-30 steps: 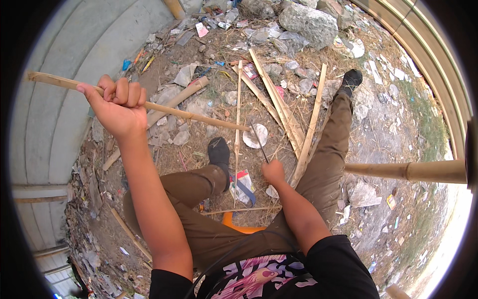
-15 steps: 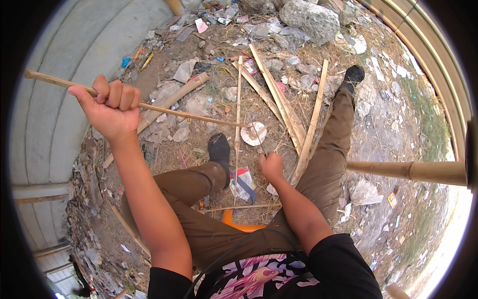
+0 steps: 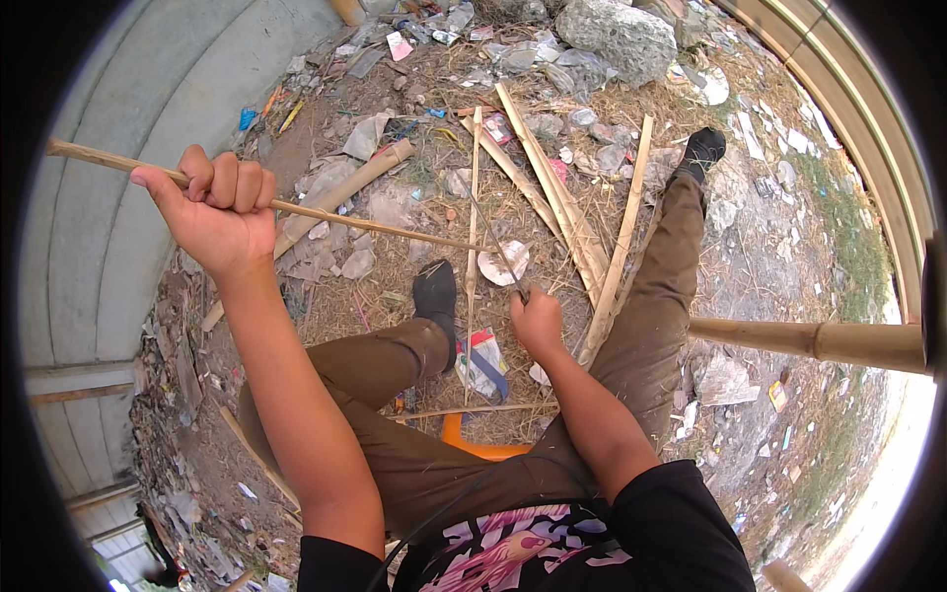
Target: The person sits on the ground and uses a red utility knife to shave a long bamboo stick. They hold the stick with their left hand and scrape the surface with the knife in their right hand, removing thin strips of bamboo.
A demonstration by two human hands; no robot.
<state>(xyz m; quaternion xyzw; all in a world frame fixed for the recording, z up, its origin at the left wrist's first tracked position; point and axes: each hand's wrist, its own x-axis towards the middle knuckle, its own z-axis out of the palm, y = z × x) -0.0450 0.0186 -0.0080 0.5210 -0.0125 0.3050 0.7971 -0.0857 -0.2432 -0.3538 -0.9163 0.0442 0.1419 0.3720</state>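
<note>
My left hand [image 3: 219,212] is raised on the left, its fingers wrapped round a thin bamboo stick [image 3: 365,226]. The stick slants down to the right, and its far end comes up against a long thin dark knife [image 3: 500,254]. Closed round the knife's handle is my right hand [image 3: 538,324], low in the middle between my legs. Seen nearly edge-on, the blade points up and to the left; whether it bites into the stick I cannot tell.
Split bamboo strips [image 3: 557,197] lie ahead between my feet. A thicker bamboo piece [image 3: 345,197] rests to the left. A bamboo pole [image 3: 809,340] juts in from the right. Beyond are a big rock [image 3: 617,41], scattered litter and a grey wall [image 3: 197,79]. Part of an orange seat [image 3: 464,439] shows below me.
The knife has tilted, and more of its blade now shows beyond the stick's end, up and to the left. My left hand and the stick have barely moved.
</note>
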